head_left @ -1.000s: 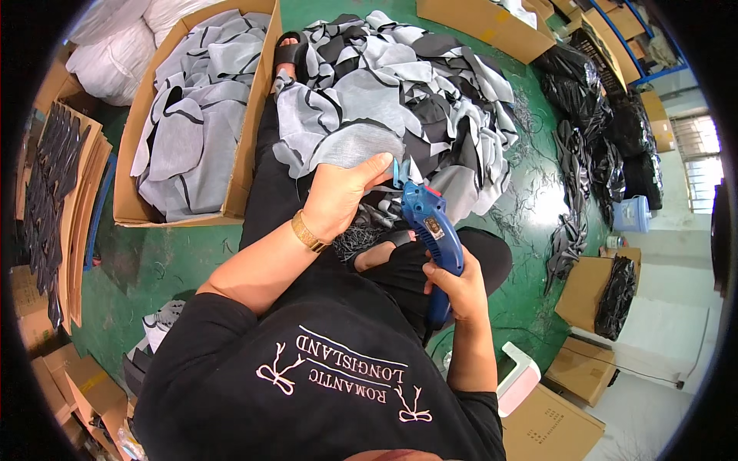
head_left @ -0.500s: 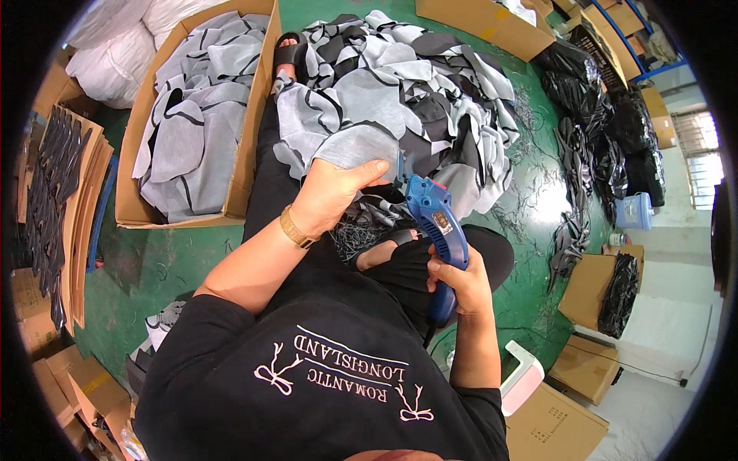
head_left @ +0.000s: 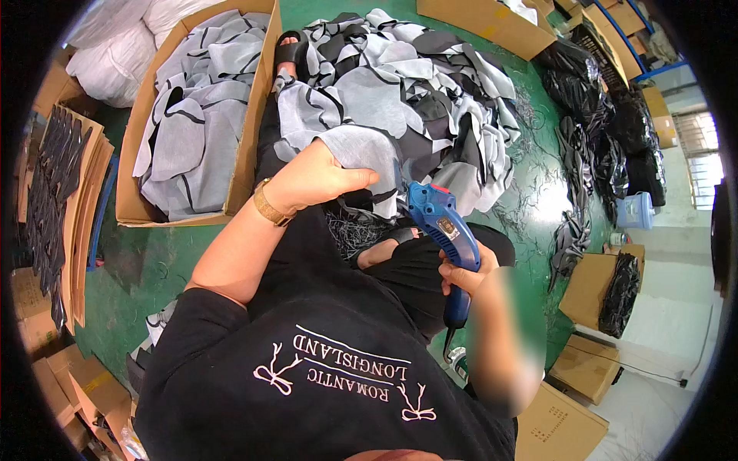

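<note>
Left grip [head_left: 319, 180] clamped on curved grey fabric piece [head_left: 357, 150]; right grip [head_left: 470, 270] wrapped round blue electric cutter [head_left: 435, 209], red patch [head_left: 440, 189], unreadable label [head_left: 448, 227]; black T-shirt [head_left: 223, 361], white lettering [head_left: 350, 358].

Tilted blue cutter [head_left: 442, 221]; grey fabric [head_left: 366, 150]

Fabric heap [head_left: 377, 88] on the floor [head_left: 157, 265] before the person [head_left: 323, 338]. Left of it — carton [head_left: 257, 115] of fabric pieces [head_left: 177, 138], sacks [head_left: 114, 65] beside its far end. Far right — plastic bags [head_left: 570, 69], tub [head_left: 635, 210] by the wall [head_left: 680, 261]. Fabric panel [head_left: 357, 148] in left hand [head_left: 323, 180], electric cutter [head_left: 430, 204] in right hand [head_left: 470, 270].
</note>
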Available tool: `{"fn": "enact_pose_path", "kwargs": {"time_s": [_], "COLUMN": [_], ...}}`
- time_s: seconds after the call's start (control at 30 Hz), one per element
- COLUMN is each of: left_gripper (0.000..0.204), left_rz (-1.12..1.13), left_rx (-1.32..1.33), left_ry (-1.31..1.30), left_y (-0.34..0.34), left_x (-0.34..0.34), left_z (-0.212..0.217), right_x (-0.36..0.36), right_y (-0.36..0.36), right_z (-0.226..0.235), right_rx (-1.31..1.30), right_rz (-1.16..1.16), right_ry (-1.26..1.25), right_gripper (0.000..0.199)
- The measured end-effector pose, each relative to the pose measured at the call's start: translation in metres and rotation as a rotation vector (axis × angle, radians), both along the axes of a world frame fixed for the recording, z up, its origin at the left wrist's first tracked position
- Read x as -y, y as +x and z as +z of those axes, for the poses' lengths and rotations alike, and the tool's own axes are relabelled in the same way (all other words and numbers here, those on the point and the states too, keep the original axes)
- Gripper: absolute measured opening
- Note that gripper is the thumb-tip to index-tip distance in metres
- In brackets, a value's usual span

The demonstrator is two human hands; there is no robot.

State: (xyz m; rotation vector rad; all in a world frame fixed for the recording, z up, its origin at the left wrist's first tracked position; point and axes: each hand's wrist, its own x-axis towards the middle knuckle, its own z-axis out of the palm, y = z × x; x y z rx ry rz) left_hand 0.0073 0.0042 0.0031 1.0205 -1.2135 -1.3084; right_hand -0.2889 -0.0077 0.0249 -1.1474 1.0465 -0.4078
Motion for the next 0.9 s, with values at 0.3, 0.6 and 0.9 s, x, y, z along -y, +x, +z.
{"fn": "enact_pose_path", "kwargs": {"time_s": [0.3, 0.6, 0.9], "left_gripper": [0.033, 0.035, 0.039], "left_rz": [-0.067, -0.139, -0.049], "left_rx": [0.196, 0.158, -0.427], "left_ry": [-0.070, -0.068, 0.137], "left_y": [0.004, -0.012, -0.052], "left_x": [-0.002, -0.005, -0.021], "left_z": [0.007, -0.010, -0.016], "right_x": [0.005, 0.026, 0.031], "right_y": [0.001, 0.047, 0.082], "right_z": [0.004, 0.002, -0.009], "right_rx": [-0.025, 0.124, -0.176], "right_rz": [0.025, -0.123, -0.086], "right_ry": [-0.001, -0.130, -0.602], "right_gripper": [0.031, 0.032, 0.037]}}
